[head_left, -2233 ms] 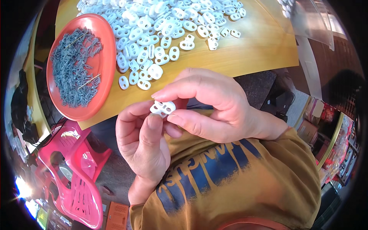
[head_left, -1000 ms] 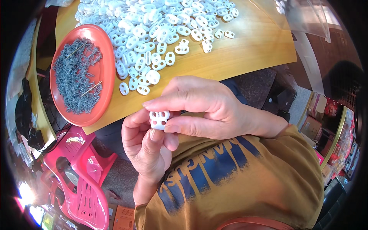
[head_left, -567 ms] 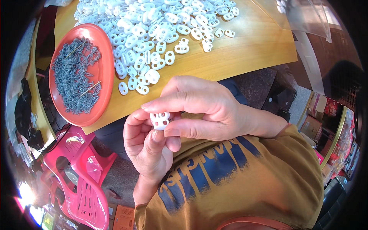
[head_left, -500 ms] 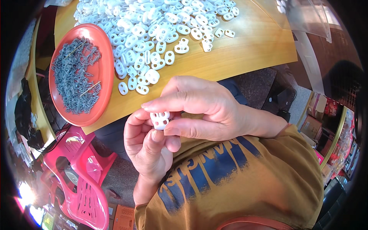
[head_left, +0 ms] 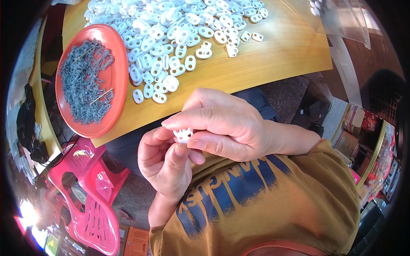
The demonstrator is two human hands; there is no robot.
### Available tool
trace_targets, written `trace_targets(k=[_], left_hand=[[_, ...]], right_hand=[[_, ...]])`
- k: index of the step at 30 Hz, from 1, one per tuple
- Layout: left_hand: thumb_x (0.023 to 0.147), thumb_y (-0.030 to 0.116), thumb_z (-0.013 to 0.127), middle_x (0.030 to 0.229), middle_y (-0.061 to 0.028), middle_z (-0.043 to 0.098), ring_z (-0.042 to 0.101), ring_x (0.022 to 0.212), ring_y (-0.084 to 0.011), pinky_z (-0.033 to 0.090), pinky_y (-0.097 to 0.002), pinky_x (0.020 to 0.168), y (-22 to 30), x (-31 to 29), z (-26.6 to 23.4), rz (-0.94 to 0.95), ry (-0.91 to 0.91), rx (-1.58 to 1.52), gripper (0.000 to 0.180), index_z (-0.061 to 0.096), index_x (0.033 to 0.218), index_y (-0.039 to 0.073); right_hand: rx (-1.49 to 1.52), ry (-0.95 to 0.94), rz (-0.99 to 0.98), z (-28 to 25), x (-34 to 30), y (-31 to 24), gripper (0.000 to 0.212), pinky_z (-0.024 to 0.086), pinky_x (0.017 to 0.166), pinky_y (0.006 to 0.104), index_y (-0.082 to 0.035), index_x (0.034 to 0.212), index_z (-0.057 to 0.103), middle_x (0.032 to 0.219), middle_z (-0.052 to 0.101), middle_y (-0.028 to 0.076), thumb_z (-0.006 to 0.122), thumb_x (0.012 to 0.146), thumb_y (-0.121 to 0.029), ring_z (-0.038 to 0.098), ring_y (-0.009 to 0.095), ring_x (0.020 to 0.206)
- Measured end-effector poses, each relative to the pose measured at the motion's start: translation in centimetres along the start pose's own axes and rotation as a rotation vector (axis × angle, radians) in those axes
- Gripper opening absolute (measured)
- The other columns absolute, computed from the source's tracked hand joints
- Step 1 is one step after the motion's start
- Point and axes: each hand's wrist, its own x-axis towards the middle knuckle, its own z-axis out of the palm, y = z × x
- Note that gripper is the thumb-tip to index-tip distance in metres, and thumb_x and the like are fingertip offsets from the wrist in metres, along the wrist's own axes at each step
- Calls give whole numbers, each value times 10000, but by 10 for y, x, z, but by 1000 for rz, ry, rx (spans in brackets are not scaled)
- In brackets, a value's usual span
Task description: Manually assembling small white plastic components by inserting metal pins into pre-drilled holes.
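Observation:
Between my two hands, in front of the table edge, is a small white plastic piece (head_left: 183,135) with holes in it. My left hand (head_left: 164,162) grips it from below and the left, thumb raised against its lower edge. From the right, my right hand (head_left: 230,123) pinches it, with the index finger across its top and the thumb at its lower right side. Fingers cover much of the piece. Beyond my hands, a large heap of similar white two-hole oval pieces (head_left: 147,44) is spread over the wooden table (head_left: 273,68).
At the table's left stands a red oval tray (head_left: 112,77) full of small grey spring-like parts (head_left: 83,91), with thin yellowish sticks among them. A pink plastic chair (head_left: 100,213) is at lower left. Shelves with boxes (head_left: 346,141) line the right.
Both hands have shifted slightly to the right together with the white piece. The piece has tipped, so less of its holed face shows. Both hands still grip it.

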Motion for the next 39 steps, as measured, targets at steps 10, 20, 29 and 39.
trace_targets(k=[10, 20, 29, 39], left_hand=[[824, 61, 605, 857, -124, 600, 572, 564, -129, 482, -216, 501, -5, -1, -5, 71, -73, 59, 212, 513, 1002, -9], [832, 30, 584, 883, -91, 579, 574, 602, -119, 488, -216, 535, -4, -7, 2, 152, -83, 90, 218, 493, 1029, 15], [848, 15, 553, 862, -88, 556, 573, 590, -111, 484, -203, 521, -6, -8, -3, 99, -130, 88, 213, 469, 1043, 21], [854, -10, 525, 861, -98, 552, 570, 585, -102, 474, -186, 511, -9, -1, -5, 192, -209, 140, 198, 473, 1042, 24]], right_hand=[[-12, -10, 25, 1, -3, 2, 248, 426, 623, 255, 29, 1098, 549, 868, 562, 102, 483, 873, -52, 549, 179, 721], [54, 32, -41, 7, -4, 4, 267, 413, 625, 253, 35, 1110, 541, 855, 534, 109, 475, 891, -103, 518, 157, 683], [83, 58, -38, 13, -8, 9, 221, 417, 597, 251, 14, 1053, 536, 840, 532, 100, 479, 901, -136, 511, 146, 671], [37, 22, -51, 10, -9, 14, 203, 419, 598, 248, 0, 1039, 525, 853, 536, 98, 474, 909, -146, 503, 144, 669]])
